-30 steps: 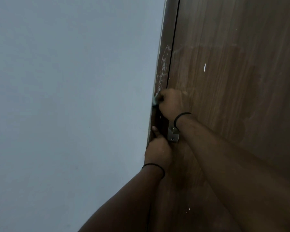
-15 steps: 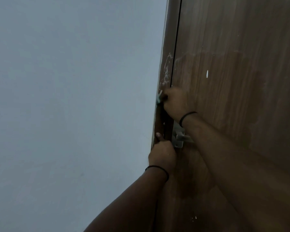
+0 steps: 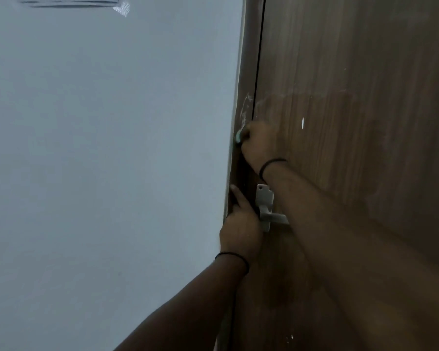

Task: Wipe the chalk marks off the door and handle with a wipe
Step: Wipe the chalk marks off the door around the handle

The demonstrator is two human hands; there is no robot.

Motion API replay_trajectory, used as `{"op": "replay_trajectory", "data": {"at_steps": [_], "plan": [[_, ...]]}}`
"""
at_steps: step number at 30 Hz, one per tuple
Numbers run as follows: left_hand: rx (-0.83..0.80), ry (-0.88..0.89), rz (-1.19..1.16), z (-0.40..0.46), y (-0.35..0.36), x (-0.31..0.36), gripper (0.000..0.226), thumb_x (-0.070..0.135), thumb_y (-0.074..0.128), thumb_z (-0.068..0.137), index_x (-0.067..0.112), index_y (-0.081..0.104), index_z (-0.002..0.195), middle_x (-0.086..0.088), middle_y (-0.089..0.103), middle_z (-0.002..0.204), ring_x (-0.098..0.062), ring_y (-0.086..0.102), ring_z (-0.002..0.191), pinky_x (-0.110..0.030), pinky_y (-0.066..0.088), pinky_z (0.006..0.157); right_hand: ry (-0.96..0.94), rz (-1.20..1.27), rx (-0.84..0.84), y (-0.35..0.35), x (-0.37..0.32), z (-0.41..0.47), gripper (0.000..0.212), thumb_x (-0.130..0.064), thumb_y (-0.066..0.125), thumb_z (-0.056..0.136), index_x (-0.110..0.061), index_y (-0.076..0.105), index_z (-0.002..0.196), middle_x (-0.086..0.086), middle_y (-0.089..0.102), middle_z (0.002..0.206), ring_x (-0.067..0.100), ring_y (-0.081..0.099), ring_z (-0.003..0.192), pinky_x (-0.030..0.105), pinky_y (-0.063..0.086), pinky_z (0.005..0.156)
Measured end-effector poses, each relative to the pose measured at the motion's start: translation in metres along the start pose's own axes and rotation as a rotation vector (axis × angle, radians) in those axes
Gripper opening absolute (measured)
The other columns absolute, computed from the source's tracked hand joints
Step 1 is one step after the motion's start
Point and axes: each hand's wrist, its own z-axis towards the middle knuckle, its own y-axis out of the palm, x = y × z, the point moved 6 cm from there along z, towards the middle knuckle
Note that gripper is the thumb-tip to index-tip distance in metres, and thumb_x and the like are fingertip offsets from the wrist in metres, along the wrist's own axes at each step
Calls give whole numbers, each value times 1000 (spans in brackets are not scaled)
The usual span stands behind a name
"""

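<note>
A dark brown wooden door (image 3: 352, 148) fills the right side. White chalk marks (image 3: 245, 110) smear the door frame (image 3: 249, 59) just above my right hand (image 3: 257, 145). My right hand grips a pale green wipe (image 3: 238, 136) and presses it against the frame; only a small edge of the wipe shows past the fingers. Below it a silver handle (image 3: 265, 207) sits on the door, partly covered by my right forearm. My left hand (image 3: 240, 229) rests on the frame beside the handle plate, thumb pointing up; what its fingers do is hidden.
A plain grey-white wall (image 3: 99, 173) fills the left half. A small white fleck (image 3: 302, 122) and faint smears mark the door panel, and more flecks (image 3: 289, 338) show low on the door. A dark line with a torn patch (image 3: 123, 7) crosses the wall's top.
The view has tilted up, so door and hands sit lower in frame. My right hand has moved a little higher on the frame relative to the handle, which shows more now. My left hand stays put.
</note>
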Motion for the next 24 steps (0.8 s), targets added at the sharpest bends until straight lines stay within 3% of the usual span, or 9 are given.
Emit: {"op": "replay_trajectory", "data": {"at_steps": [4, 8, 10, 12, 13, 14, 16, 21, 24], "plan": [[28, 4, -63, 31, -11, 16, 94, 24, 49, 92, 18, -24, 149, -10, 66, 94, -27, 65, 71, -38, 54, 56, 9, -19, 92, -17, -8, 33, 25, 1, 51, 89, -9, 75, 92, 8, 70, 100, 20, 64, 92, 23, 49, 80], [2, 26, -34, 37, -11, 19, 48, 10, 46, 90, 1, 41, 137, -10, 68, 95, -29, 68, 78, -33, 49, 56, -94, -12, -33, 4, -6, -12, 23, 6, 56, 78, -8, 73, 84, 8, 69, 95, 21, 64, 89, 24, 50, 73], [-17, 20, -32, 35, -14, 19, 32, 5, 43, 92, 5, 53, 123, -12, 69, 95, -30, 69, 82, -33, 51, 59, -86, -20, -126, 13, 1, -13, 16, 3, 57, 79, -5, 70, 78, 7, 69, 88, 22, 65, 86, 29, 52, 70], [-33, 7, -12, 35, -14, 21, 47, 7, 43, 94, 4, 37, 141, -10, 68, 95, -29, 68, 80, -34, 50, 58, -44, 19, -110, 8, 2, 2, 12, 0, 59, 81, -3, 70, 77, 9, 70, 86, 22, 66, 86, 30, 54, 72], [-35, 4, -3, 36, -15, 22, 66, 9, 44, 95, 4, 13, 152, -9, 67, 93, -26, 66, 76, -33, 47, 56, -27, 62, -57, 0, -2, 13, 13, 0, 60, 82, -3, 72, 80, 9, 71, 91, 21, 66, 90, 27, 53, 77], [-44, 3, 10, 37, -15, 22, 81, 11, 45, 95, 5, -11, 152, -9, 67, 93, -22, 62, 71, -32, 45, 55, -34, 102, 21, -10, -8, 23, 15, 3, 60, 83, -3, 73, 82, 10, 72, 96, 18, 66, 93, 20, 50, 80], [-69, -9, 43, 38, -12, 19, 92, 11, 48, 96, 8, -29, 146, -10, 67, 97, -19, 58, 69, -31, 46, 55, -99, 102, 169, -29, -19, 40, 23, 12, 55, 79, 0, 74, 80, 13, 70, 98, 16, 62, 90, 9, 38, 73], [-40, -21, 42, 38, -10, 18, 87, 10, 47, 94, 6, -19, 150, -10, 68, 97, -21, 63, 74, -31, 47, 56, -227, -135, 158, -22, -26, 24, 30, 16, 44, 77, 4, 70, 85, 18, 65, 94, 31, 59, 90, 33, 46, 75], [-59, -20, -2, 38, -15, 20, 60, 7, 43, 94, 3, 20, 149, -9, 69, 93, -26, 68, 78, -32, 49, 56, -268, -183, -25, 0, -16, -7, 28, 13, 52, 78, 2, 73, 91, 15, 64, 99, 28, 56, 96, 28, 41, 74]]}}
